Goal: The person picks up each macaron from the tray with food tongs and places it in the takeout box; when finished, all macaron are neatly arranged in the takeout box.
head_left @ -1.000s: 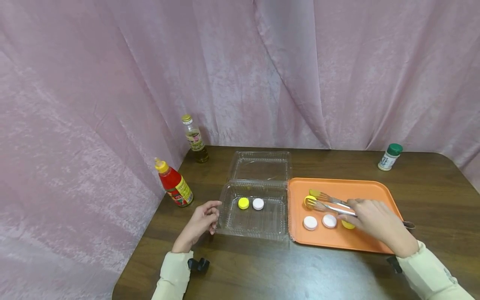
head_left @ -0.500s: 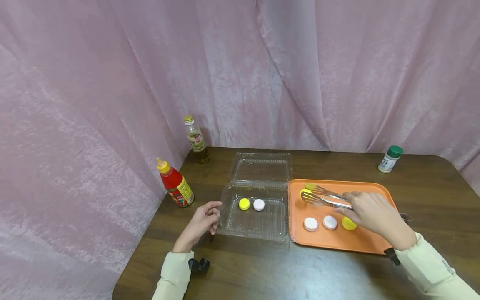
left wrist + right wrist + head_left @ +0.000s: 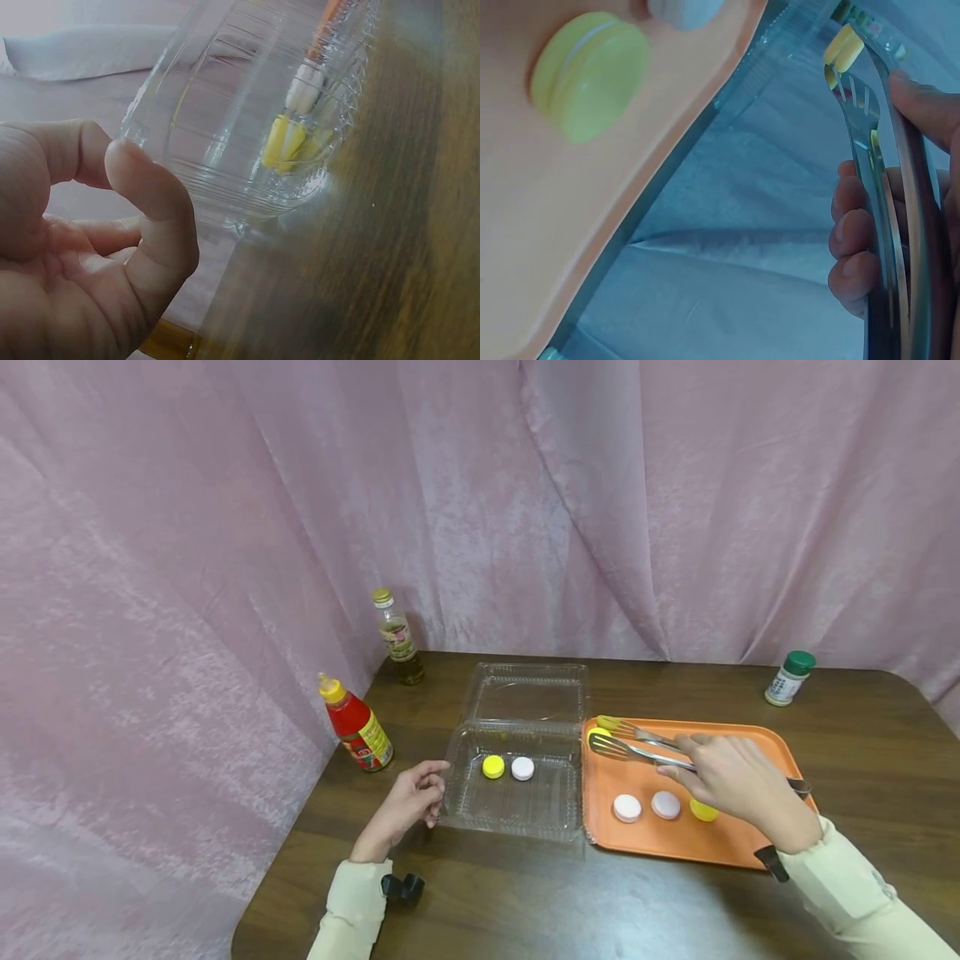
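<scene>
My right hand (image 3: 735, 781) grips metal tongs (image 3: 652, 757) by their arms, with slotted ends pointing left. A yellow macaron (image 3: 844, 49) sits between the tong tips, over the tray's upper left corner in the head view. Below it on the orange tray (image 3: 750, 735) lie two white macarons (image 3: 627, 808) and one yellow macaron (image 3: 703, 811). The clear plastic clamshell box (image 3: 517, 810) lies with its lid back, holding a yellow macaron (image 3: 492, 767) and a white macaron (image 3: 522, 768). Loosely bent, the fingers of my left hand (image 3: 408, 797) are right at the box's left rim.
A red sauce bottle (image 3: 360, 731) with a yellow cap stands left of the box, an oil bottle (image 3: 399, 643) behind it. At the back right stands a green-capped shaker (image 3: 789, 678). Pink curtains (image 3: 480, 527) hang behind the wooden table (image 3: 480, 902).
The tongs and right hand have shifted left across the tray, carrying the yellow macaron toward the upper left corner. My left hand stays at the box's rim.
</scene>
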{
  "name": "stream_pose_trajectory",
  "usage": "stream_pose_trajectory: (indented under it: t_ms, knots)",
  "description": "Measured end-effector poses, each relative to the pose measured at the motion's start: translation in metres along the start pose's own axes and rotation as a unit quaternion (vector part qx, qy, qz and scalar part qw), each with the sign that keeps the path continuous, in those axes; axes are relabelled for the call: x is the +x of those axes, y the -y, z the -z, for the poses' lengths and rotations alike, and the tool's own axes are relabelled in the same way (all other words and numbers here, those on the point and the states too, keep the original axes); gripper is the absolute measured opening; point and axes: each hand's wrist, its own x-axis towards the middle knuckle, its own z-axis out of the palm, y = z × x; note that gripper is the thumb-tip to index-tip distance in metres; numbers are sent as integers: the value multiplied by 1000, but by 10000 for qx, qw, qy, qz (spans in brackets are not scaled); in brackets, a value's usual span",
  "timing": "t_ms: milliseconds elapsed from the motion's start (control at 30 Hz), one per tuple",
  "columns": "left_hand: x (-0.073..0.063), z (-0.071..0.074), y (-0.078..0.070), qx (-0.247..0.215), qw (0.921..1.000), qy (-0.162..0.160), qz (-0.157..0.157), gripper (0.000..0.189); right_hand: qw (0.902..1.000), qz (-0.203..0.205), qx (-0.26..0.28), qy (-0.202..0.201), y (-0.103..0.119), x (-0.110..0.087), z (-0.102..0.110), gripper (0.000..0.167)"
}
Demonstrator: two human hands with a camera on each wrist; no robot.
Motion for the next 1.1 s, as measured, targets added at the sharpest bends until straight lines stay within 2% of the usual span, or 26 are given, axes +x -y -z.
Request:
stream_pose_trajectory:
  t_ms: [233,567,800,1100]
  knots:
    - [-1,2,-1,-4,10000,-27,76,49,9992,-59,72,394,11,11,-5,36]
    - [-2,2,-1,51,9999,39,107,48,9977,132,130,649,25,26,-14,41]
    - [-4,4,1,86,9999,28,104,48,9940,506,321,918,30,36,-21,30]
    - [-2,1,0,85,10000,39,36,48,9907,916,29,1003,32,51,-16,34]
